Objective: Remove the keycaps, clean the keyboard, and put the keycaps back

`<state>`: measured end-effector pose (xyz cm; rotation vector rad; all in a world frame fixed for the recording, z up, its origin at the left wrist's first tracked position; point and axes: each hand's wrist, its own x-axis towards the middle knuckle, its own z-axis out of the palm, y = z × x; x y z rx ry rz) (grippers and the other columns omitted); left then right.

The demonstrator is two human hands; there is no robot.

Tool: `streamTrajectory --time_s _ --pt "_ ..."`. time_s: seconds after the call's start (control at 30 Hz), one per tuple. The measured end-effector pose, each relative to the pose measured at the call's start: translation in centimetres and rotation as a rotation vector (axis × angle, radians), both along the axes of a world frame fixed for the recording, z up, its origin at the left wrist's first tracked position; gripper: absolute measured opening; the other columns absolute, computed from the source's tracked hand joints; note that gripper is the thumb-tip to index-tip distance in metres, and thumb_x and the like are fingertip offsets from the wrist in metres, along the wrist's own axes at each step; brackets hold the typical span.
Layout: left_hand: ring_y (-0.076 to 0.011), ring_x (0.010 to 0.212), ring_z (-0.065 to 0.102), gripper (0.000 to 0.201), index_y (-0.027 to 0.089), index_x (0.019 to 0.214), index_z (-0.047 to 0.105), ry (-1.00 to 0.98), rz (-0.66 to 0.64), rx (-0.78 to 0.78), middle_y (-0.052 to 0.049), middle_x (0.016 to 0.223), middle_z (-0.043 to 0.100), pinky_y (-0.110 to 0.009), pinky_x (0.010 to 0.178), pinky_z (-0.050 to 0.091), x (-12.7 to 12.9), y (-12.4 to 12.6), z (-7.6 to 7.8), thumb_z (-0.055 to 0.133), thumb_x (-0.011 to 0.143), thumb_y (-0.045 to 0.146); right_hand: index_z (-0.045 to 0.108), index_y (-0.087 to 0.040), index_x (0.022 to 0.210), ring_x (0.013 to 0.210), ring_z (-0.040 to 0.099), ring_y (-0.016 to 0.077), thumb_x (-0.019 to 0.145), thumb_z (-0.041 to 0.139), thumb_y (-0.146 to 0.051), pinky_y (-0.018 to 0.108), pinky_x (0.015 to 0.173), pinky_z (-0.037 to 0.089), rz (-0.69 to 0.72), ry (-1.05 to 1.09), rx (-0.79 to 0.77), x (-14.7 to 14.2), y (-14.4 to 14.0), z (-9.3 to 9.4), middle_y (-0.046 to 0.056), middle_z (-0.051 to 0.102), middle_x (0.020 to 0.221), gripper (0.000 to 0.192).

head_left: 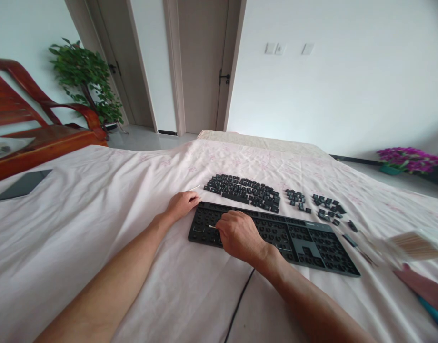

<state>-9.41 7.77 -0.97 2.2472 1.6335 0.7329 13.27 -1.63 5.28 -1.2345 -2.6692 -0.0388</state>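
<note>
The keyboard (276,232) lies flat on a pale pink cloth (162,286), most of its keys off and the dark sockets bare. The right hand (238,233) is over the left part of the keyboard, its fingers closed in a pinch on a cotton swab (212,226), whose white tip points left, just over the sockets. The left hand (183,206) rests at the far left corner of the keyboard, its fingers curled in and only slightly apart; a thin white stick (194,188) shows beside them, and I cannot tell whether they grip it.

Just beyond the keyboard, a large batch of loose keys (242,193) is laid out in rows, with smaller groups of keys to the right of it. Just beside the keyboard's right end lies a thin tool (349,240) with a dark handle; farther right is a blurred pack of swabs (417,245). A black cable (240,305) runs on the near side of the keyboard. Well to its left lies a dark flat panel (24,185).
</note>
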Motion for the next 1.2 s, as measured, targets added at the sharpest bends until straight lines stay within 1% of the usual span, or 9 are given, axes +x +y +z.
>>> streamTrajectory --time_s 0.13,0.27,0.33,0.53,0.63,0.83,0.9,1.07,1.2 --pt "-0.0164 0.075 0.061 0.030 0.022 0.076 0.067 -0.004 -0.001 0.003 0.000 0.082 0.071 -0.024 0.069 0.039 0.0 0.0 0.1 0.047 0.087 0.042 0.068 -0.019 0.072 0.077 0.059 0.0177 0.078 0.051 -0.013 0.027 0.069 0.038 0.003 -0.041 -0.071 1.3 0.2 1.4 0.005 0.069 0.079 0.019" --pt "-0.0162 0.073 0.061 0.030 0.022 0.076 0.067 -0.006 -0.001 -0.001 0.000 0.080 0.070 -0.024 0.067 0.039 0.0 -0.1 0.2 0.048 0.086 0.042 0.072 -0.020 0.073 0.079 0.063 0.0196 0.076 0.053 -0.011 0.027 0.067 0.038 -0.059 -0.126 -0.126 2.8 0.5 3.1 0.006 0.071 0.078 0.021" --pt "-0.0163 0.073 0.060 0.030 0.022 0.076 0.067 -0.007 -0.002 -0.003 0.000 0.079 0.070 -0.024 0.067 0.039 0.0 -0.1 0.2 0.048 0.086 0.043 0.073 -0.020 0.074 0.081 0.064 0.0201 0.076 0.053 -0.011 0.027 0.067 0.039 -0.068 -0.145 -0.144 3.2 0.5 3.4 0.006 0.072 0.079 0.022" --pt "-0.0165 0.074 0.061 0.030 0.022 0.077 0.067 -0.001 -0.006 0.000 0.000 0.080 0.070 -0.024 0.067 0.039 0.0 0.0 0.0 0.047 0.086 0.042 0.073 -0.022 0.086 0.087 0.063 0.0179 0.084 0.050 -0.016 0.025 0.072 0.040 0.028 -0.045 -0.143 2.2 0.6 1.8 0.004 0.072 0.087 0.024" --pt "-0.0165 0.074 0.061 0.030 0.022 0.077 0.067 0.003 -0.007 -0.001 0.000 0.081 0.071 -0.024 0.068 0.039 -0.1 0.1 -0.1 0.047 0.087 0.042 0.072 -0.021 0.084 0.086 0.063 0.0180 0.084 0.048 -0.016 0.026 0.072 0.040 0.046 -0.048 -0.125 1.8 0.6 1.6 0.004 0.071 0.087 0.024" --pt "-0.0168 0.075 0.061 0.031 0.022 0.079 0.067 0.003 -0.007 -0.009 0.000 0.083 0.071 -0.024 0.069 0.040 -0.2 0.2 -0.2 0.047 0.087 0.044 0.073 -0.021 0.076 0.082 0.066 0.0218 0.075 0.049 -0.014 0.027 0.066 0.039 -0.112 -0.220 -0.190 2.9 0.3 4.2 0.006 0.074 0.083 0.024" --pt "-0.0168 0.074 0.061 0.032 0.022 0.079 0.067 0.002 -0.008 -0.010 -0.001 0.082 0.071 -0.024 0.069 0.040 -0.1 0.2 -0.1 0.046 0.087 0.044 0.073 -0.021 0.076 0.081 0.067 0.0224 0.074 0.049 -0.014 0.027 0.064 0.039 -0.158 -0.240 -0.193 3.3 0.3 4.6 0.006 0.074 0.084 0.025" --pt "-0.0167 0.073 0.060 0.031 0.022 0.078 0.067 -0.001 -0.015 -0.008 0.000 0.082 0.070 -0.024 0.068 0.040 -0.1 0.0 0.0 0.046 0.086 0.044 0.073 -0.022 0.079 0.082 0.067 0.0224 0.075 0.048 -0.016 0.028 0.066 0.039 -0.189 -0.177 -0.184 3.3 0.4 3.8 0.005 0.074 0.085 0.026" --pt "-0.0166 0.073 0.060 0.032 0.022 0.078 0.067 0.001 -0.018 -0.009 0.000 0.081 0.070 -0.024 0.067 0.040 -0.1 0.0 0.1 0.045 0.086 0.043 0.074 -0.024 0.081 0.079 0.067 0.0207 0.074 0.048 -0.016 0.027 0.065 0.038 -0.168 -0.125 -0.219 3.3 0.4 3.3 0.003 0.074 0.083 0.028"
